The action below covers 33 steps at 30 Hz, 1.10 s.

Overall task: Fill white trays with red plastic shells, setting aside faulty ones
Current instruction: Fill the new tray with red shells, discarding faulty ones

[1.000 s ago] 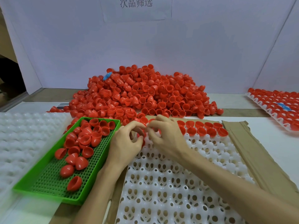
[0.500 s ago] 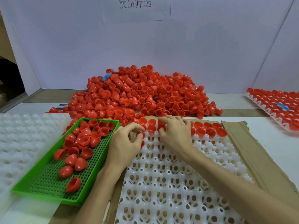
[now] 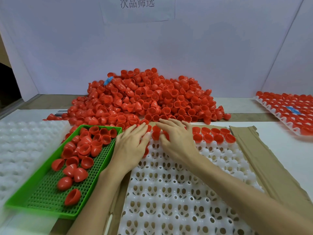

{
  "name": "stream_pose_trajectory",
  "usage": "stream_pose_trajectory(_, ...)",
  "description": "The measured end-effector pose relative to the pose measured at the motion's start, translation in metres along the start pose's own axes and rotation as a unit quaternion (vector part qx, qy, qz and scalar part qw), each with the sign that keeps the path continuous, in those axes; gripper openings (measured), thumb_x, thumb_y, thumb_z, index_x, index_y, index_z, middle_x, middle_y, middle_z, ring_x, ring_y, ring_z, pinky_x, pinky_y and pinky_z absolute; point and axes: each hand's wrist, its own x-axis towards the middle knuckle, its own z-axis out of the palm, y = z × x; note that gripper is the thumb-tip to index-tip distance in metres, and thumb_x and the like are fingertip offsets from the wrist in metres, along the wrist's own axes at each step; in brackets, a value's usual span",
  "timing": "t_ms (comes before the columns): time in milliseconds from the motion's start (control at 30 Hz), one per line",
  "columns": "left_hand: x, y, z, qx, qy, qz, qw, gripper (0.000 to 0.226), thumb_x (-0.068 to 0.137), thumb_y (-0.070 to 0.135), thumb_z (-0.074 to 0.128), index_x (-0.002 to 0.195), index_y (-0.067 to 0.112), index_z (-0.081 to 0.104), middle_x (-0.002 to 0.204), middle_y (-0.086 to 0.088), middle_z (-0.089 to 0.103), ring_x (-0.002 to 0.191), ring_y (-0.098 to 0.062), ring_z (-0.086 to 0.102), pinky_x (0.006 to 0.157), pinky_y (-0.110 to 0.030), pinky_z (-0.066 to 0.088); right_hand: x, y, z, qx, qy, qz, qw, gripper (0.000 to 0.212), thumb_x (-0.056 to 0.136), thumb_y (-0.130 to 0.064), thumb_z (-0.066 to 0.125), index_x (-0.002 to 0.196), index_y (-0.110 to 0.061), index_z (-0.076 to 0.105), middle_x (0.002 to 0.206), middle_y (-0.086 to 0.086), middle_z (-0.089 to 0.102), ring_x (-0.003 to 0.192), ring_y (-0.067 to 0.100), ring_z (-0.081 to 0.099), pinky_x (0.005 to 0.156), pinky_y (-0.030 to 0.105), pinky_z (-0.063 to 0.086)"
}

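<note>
While both hands lie at the far end of the tray (image 3: 169,192), the head view is the only one I have. The left hand (image 3: 130,146) is palm down over the tray's far left corner, its fingers nearly straight and close together. Red shows under its palm and fingertips, but I see it gripping nothing. The right hand (image 3: 177,141) lies just right of it, fingers spread and nearly straight. Its tips reach the near edge of the pile (image 3: 152,99). Its thumb is beside a shell (image 3: 155,133) that stands between the two hands, and no finger curls round that shell.

The tray is white with holed cups and lies on cardboard (image 3: 264,158) in the near centre. Its two far rows hold shells (image 3: 208,137) open side up, from the hands out to the right edge. The cups nearer to me are bare.

Just left of the left hand sits the green tray (image 3: 50,197), perforated, with loose shells (image 3: 84,148) in it. They are thick at its far end, sparse at its near end, and lie at all angles. Further left is a blurred left tray (image 3: 20,146), white, its cups bare. At far right a full tray (image 3: 271,106) has a red shell in every cup I can see, and a blue piece (image 3: 293,110) lies on top. A second blue piece (image 3: 107,80) sits high on the pile's left side. Behind the pile stands a white wall (image 3: 203,48) with a paper sign (image 3: 137,4).
</note>
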Motion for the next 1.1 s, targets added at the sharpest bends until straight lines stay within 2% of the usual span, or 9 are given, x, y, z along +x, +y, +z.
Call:
stream_pose_trajectory(100, -0.002, -0.001, 0.000, -0.018, -0.009, 0.003, 1.000, 0.051, 0.106, 0.048, 0.027, 0.153, 0.035, 0.038, 0.160, 0.020, 0.029, 0.151, -0.003, 0.016, 0.120, -0.039, 0.009, -0.001, -0.001, 0.000, -0.022, -0.030, -0.025, 0.999, 0.043, 0.099, -0.031, 0.044, 0.140, -0.036, 0.056, 0.152, -0.012, 0.047, 0.149, 0.015, 0.029, 0.121, 0.047, 0.003)
stream_pose_trajectory(267, -0.002, 0.000, 0.000, -0.032, -0.017, 0.002, 0.999, 0.051, 0.105, 0.048, 0.027, 0.153, 0.034, 0.038, 0.160, 0.021, 0.029, 0.151, -0.002, 0.015, 0.121, -0.039, 0.010, -0.003, -0.001, 0.000, -0.054, -0.041, -0.038, 0.997, 0.044, 0.099, -0.030, 0.042, 0.139, -0.035, 0.057, 0.152, -0.011, 0.049, 0.148, 0.017, 0.030, 0.118, 0.044, -0.003)
stream_pose_trajectory(600, -0.003, 0.002, 0.000, -0.056, -0.021, 0.002, 0.998, 0.048, 0.107, 0.043, 0.032, 0.154, 0.031, 0.037, 0.162, 0.017, 0.029, 0.151, -0.004, 0.015, 0.123, -0.042, 0.012, -0.004, -0.002, 0.003, -0.095, -0.047, -0.059, 0.993, 0.048, 0.097, -0.037, 0.036, 0.141, -0.033, 0.055, 0.151, -0.009, 0.049, 0.147, 0.021, 0.034, 0.118, 0.048, -0.004)
stream_pose_trajectory(700, -0.004, 0.011, -0.008, -0.172, 0.008, 0.017, 0.985, 0.044, 0.107, 0.033, 0.040, 0.150, 0.026, 0.044, 0.159, 0.011, 0.037, 0.149, -0.005, 0.024, 0.124, -0.044, 0.023, -0.003, -0.002, 0.003, -0.071, -0.041, -0.055, 0.995, 0.046, 0.097, -0.034, 0.040, 0.140, -0.033, 0.056, 0.152, -0.008, 0.048, 0.147, 0.020, 0.033, 0.119, 0.048, -0.002)
stream_pose_trajectory(767, 0.000, 0.021, -0.017, -0.191, 0.061, 0.021, 0.980, 0.040, 0.106, 0.025, 0.046, 0.145, 0.025, 0.052, 0.153, 0.010, 0.045, 0.144, -0.007, 0.035, 0.121, -0.041, 0.031, -0.002, -0.002, 0.001, -0.043, -0.020, -0.051, 0.998, 0.046, 0.096, -0.031, 0.045, 0.141, -0.034, 0.056, 0.152, -0.007, 0.048, 0.147, 0.017, 0.033, 0.120, 0.045, -0.001)
stream_pose_trajectory(867, 0.020, 0.031, -0.032, -0.173, 0.139, -0.047, 0.974, 0.036, 0.100, 0.013, 0.052, 0.131, 0.027, 0.064, 0.134, 0.008, 0.064, 0.123, -0.019, 0.060, 0.104, -0.041, 0.050, -0.003, -0.004, 0.000, 0.006, 0.037, -0.043, 0.998, 0.043, 0.094, -0.029, 0.048, 0.134, -0.036, 0.062, 0.146, -0.008, 0.055, 0.141, 0.011, 0.038, 0.117, 0.036, 0.003)
stream_pose_trajectory(933, 0.038, 0.033, -0.039, -0.138, 0.163, -0.093, 0.972, 0.035, 0.095, 0.009, 0.055, 0.118, 0.031, 0.070, 0.118, 0.009, 0.071, 0.108, -0.019, 0.066, 0.093, -0.041, 0.056, -0.004, -0.005, -0.002, 0.047, 0.071, -0.029, 0.996, 0.037, 0.092, -0.030, 0.048, 0.123, -0.033, 0.069, 0.136, -0.011, 0.062, 0.133, 0.006, 0.044, 0.112, 0.027, 0.009)
stream_pose_trajectory(1033, 0.064, 0.029, -0.043, 0.017, 0.113, -0.098, 0.989, 0.038, 0.091, 0.008, 0.059, 0.117, 0.032, 0.071, 0.120, 0.007, 0.071, 0.116, -0.020, 0.062, 0.097, -0.045, 0.052, -0.003, -0.004, -0.005, 0.082, 0.089, -0.015, 0.993, 0.028, 0.092, -0.028, 0.050, 0.107, -0.032, 0.073, 0.121, -0.017, 0.065, 0.118, -0.001, 0.046, 0.103, 0.013, 0.007)
stream_pose_trajectory(1100, 0.078, 0.020, -0.040, 0.093, 0.032, -0.084, 0.992, 0.037, 0.091, 0.010, 0.061, 0.120, 0.030, 0.071, 0.125, 0.005, 0.069, 0.120, -0.020, 0.061, 0.097, -0.041, 0.052, -0.002, -0.003, -0.006, 0.094, 0.090, -0.009, 0.992, 0.023, 0.092, -0.026, 0.054, 0.101, -0.031, 0.074, 0.114, -0.019, 0.065, 0.111, -0.003, 0.046, 0.102, 0.014, 0.009)
